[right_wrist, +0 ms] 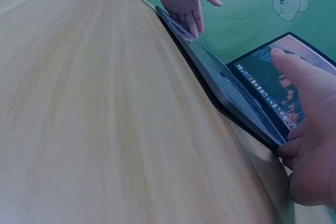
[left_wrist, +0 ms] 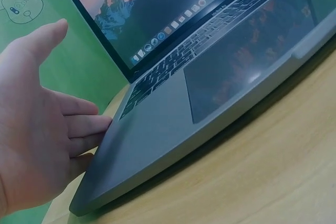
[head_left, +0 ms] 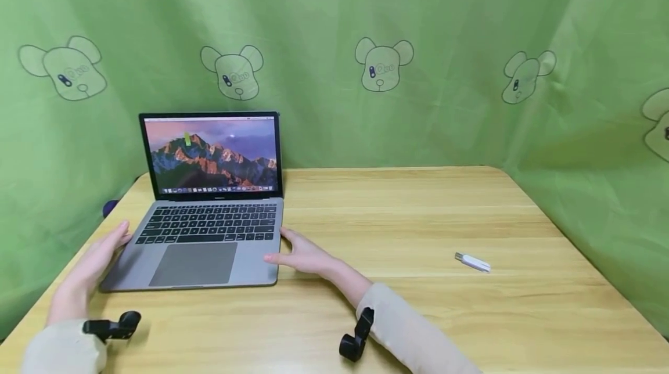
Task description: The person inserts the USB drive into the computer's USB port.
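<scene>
A grey laptop (head_left: 251, 266) stands with its lid up on the left part of the wooden table, a mountain picture on its screen (head_left: 214, 156). My left hand (head_left: 94, 261) is at the laptop's left edge. In the left wrist view the left hand (left_wrist: 37, 124) has its thumb raised, and its fingertips meet the side of the base. Across from it, my right hand (head_left: 303, 252) is at the right edge. The right wrist view shows the right hand's (right_wrist: 312, 145) thumb raised apart from the laptop and its fingers against the edge, partly hidden.
A white USB stick (head_left: 475, 263) lies on the right side of the table (head_left: 397, 217). Green curtain (head_left: 324, 25) with bear-head drawings hangs behind the table and along both sides. Each wrist carries a black camera mount (head_left: 358, 333).
</scene>
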Demonstrator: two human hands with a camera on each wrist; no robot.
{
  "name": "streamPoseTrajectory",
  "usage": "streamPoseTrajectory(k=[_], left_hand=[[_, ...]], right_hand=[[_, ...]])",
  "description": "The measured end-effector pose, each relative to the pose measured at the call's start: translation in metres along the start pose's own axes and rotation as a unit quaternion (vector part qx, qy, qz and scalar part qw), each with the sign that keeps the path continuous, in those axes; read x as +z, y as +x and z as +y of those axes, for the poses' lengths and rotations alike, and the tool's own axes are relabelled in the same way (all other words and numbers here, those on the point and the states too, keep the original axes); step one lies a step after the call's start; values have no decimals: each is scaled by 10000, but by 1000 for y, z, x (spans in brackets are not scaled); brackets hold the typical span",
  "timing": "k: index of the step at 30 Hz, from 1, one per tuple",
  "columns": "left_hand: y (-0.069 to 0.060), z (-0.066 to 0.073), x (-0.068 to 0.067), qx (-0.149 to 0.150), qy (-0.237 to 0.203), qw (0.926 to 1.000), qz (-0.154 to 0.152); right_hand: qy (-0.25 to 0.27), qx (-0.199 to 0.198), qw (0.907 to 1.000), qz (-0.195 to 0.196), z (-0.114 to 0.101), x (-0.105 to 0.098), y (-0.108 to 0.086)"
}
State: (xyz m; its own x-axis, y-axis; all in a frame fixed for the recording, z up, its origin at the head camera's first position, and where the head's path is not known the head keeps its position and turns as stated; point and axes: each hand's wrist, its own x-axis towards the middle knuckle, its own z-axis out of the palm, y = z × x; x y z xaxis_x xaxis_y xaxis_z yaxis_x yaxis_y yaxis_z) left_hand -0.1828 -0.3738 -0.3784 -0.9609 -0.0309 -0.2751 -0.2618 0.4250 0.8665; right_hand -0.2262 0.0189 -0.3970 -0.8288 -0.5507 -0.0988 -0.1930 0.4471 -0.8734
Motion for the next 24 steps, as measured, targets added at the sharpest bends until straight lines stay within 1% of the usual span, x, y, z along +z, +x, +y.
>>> streamPoseTrajectory(k=[4,6,9,14,20,24], left_hand=[[-1,-5,-3,182,-130,9997,-110],[-2,-7,-4,270,-135,9995,-113],[-3,-8,-5,345,-169,9991,-195],[-2,-12,-12,454,-236,9980,-367],[-1,-15,-18,653,-186,9965,-487],[0,-16,-21,724,-157,9955,-589]], right_hand=[[-59,31,10000,-7,0,3,0],[-108,23,9999,-8,0,3,1],[-152,29,9999,-5,1,2,1],[-167,50,9998,23,1,3,4],[-137,48,9999,45,0,6,2],[-76,58,9999,116,0,6,1]])
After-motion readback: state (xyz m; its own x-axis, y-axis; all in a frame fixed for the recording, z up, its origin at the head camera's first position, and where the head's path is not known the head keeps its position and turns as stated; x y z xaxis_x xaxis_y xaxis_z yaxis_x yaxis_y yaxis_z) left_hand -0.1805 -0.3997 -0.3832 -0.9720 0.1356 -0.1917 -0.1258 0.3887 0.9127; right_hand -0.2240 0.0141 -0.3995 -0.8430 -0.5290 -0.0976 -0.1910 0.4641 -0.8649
